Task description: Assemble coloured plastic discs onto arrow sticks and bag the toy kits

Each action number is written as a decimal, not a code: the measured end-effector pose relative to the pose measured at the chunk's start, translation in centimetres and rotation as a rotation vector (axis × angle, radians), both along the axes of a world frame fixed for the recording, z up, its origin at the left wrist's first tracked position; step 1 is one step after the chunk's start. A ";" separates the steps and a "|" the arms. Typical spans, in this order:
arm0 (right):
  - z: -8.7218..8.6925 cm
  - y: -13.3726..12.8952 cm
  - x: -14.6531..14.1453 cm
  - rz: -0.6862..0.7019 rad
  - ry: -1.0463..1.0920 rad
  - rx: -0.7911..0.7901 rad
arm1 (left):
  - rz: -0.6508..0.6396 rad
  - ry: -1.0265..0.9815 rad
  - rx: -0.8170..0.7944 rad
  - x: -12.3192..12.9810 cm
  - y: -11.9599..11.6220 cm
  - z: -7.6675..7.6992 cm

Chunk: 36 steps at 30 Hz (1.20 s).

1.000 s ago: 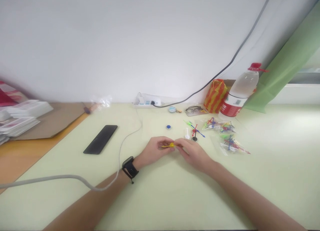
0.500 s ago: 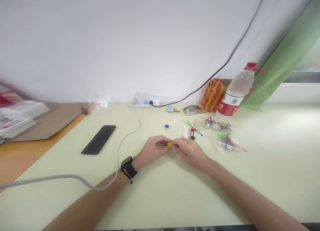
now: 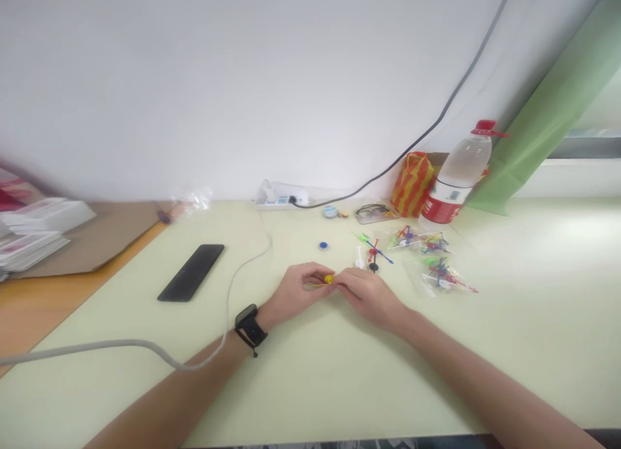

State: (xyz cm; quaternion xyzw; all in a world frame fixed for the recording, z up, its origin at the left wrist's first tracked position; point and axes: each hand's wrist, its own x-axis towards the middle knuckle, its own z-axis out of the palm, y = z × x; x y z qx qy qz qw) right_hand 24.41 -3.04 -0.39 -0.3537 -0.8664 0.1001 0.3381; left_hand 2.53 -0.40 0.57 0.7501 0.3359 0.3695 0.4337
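Note:
A small yellow plastic arrow spinner (image 3: pixel 329 279) is pinched between my two hands, its round hub showing between the fingertips. My left hand (image 3: pixel 301 288) is closed on its left side, with part of the thin shaft visible inside the curl of the fingers. From the right, my right hand (image 3: pixel 367 295) grips the other end, which the fingers hide. Just beyond the right hand lie a white spinner (image 3: pixel 359 258), a black spinner (image 3: pixel 373 267) and a pile of red, blue and green arrow spinners (image 3: pixel 373 247). A blue round piece (image 3: pixel 323 245) lies beyond both hands.
Clear bags of coloured spinners (image 3: pixel 440 274) lie at right, before a large water bottle (image 3: pixel 449 184) and a striped bag (image 3: pixel 413 185). A black phone (image 3: pixel 191 272) rests at left. A grey cable (image 3: pixel 145 343) crosses my left forearm. A power strip (image 3: pixel 281 197) stands against the wall.
The yellow spinner has tilted slightly between my fingers, so its hub shows a little higher. Both hands stay in nearly the same place.

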 end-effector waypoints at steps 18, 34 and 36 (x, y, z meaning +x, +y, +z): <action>1.0 -1.0 -0.4 -0.129 -0.003 -0.150 | 0.048 0.156 0.145 -0.2 -0.3 0.9; 1.1 -1.1 -0.4 -0.169 0.036 -0.209 | -0.005 0.091 0.075 -0.1 -0.4 0.9; 1.1 -1.1 -0.4 -0.157 0.036 -0.197 | -0.006 0.087 0.084 -0.1 -0.4 1.0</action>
